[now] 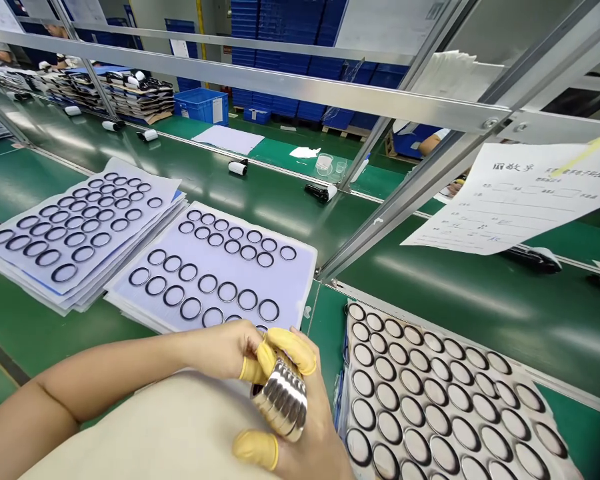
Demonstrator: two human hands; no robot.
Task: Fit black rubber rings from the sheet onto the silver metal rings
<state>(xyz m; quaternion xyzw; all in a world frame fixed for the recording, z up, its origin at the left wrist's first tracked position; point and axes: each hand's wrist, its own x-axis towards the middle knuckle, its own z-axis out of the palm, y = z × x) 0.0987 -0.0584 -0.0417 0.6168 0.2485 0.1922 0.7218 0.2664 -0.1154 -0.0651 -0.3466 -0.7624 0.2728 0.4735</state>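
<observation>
The right hand (316, 415) had its grip closed around a stack of shiny rings (283, 401), low and near the middle of the view, with yellow covers (259, 449) on its fingertips. The left hand (225, 350) touched the stack's upper end from about 10 o'clock; whether its grip pinched a ring could not be told. On the green surface (325, 315), a ring-covered white sheet (210, 261) lay at 11 o'clock from the stack, a ring-covered pile (163, 185) at 10, and a ring-covered beige sheet (520, 372) at 3.
</observation>
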